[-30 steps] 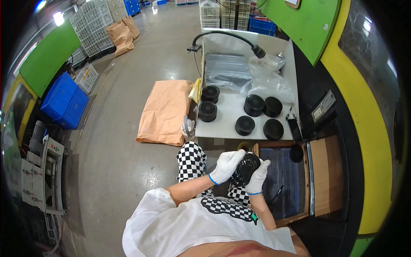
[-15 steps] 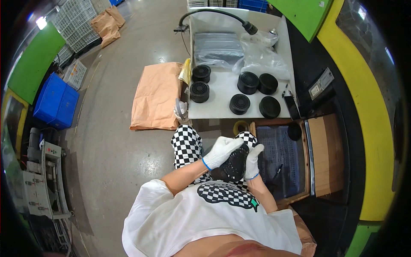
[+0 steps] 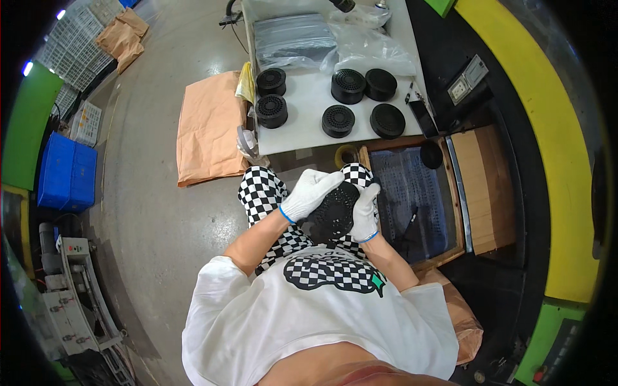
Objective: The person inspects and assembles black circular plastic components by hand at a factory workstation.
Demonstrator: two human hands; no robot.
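A black round plastic part [image 3: 335, 211], its face full of small holes, is held over my lap between two white knit gloves. My left hand [image 3: 309, 194] is closed at its upper left rim, the thumb side pressed to the edge. On the other side, my right hand [image 3: 365, 215] grips the right rim with the thumb up. The fingers beneath the part are hidden. Beyond my knees, several similar black round parts stand on the white worktable, among them a perforated one [image 3: 338, 121] and a smooth-topped one [image 3: 387, 121].
The white worktable [image 3: 302, 138] also bears grey plastic bags [image 3: 295, 42] and clear bags [image 3: 373, 51]. At my right, a wooden-framed box [image 3: 460, 219] contains a black round piece [image 3: 431, 155] and a pen [image 3: 412, 220]. Brown paper [image 3: 209, 128] lies left of the table.
The whole view has shifted, so the table sits higher and further left. The held part shows its round perforated face more fully. Both hands keep their grip.
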